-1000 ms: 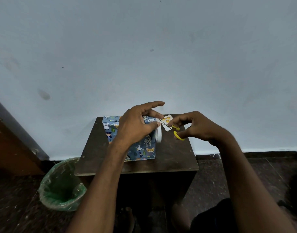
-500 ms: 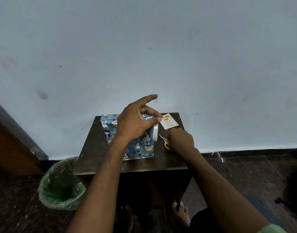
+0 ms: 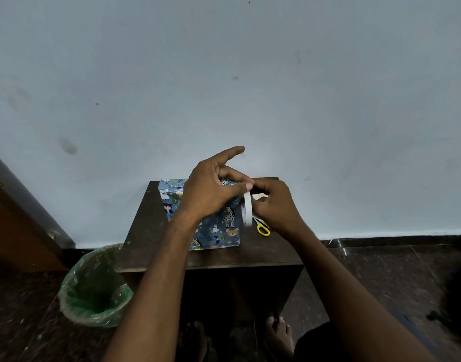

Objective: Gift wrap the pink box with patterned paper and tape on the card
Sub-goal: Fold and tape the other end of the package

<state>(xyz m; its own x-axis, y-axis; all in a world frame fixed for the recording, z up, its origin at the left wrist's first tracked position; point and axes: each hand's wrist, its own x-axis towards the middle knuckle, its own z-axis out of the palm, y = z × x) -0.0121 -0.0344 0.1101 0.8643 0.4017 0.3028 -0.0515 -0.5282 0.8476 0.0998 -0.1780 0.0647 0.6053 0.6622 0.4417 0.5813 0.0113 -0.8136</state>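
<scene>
Against the pale wall [image 3: 276, 74], a dark wooden counter [image 3: 151, 231] carries everything under the person's hands. Down to the left of the left hand, on the dark floor [image 3: 381, 283], stands a bin lined with a green bag [image 3: 93, 286]. On the counter, under the left hand, sits the box wrapped in blue animal-print paper [image 3: 219, 231], upright and square to the counter's edge. That left hand [image 3: 211, 189] lies over the box's top, forefinger stretched out and up, thumb and another finger pinching the top of a white tape roll [image 3: 247, 209] that stands on edge against the box's right side. The right hand [image 3: 275, 205] is curled just beside the roll, fingertips meeting the left thumb at the roll's top; whether it nips the tape I cannot tell. Below the right hand lie yellow-handled scissors [image 3: 262, 229], and a sliver of the card [image 3: 259, 196] peeks out behind its fingers.
</scene>
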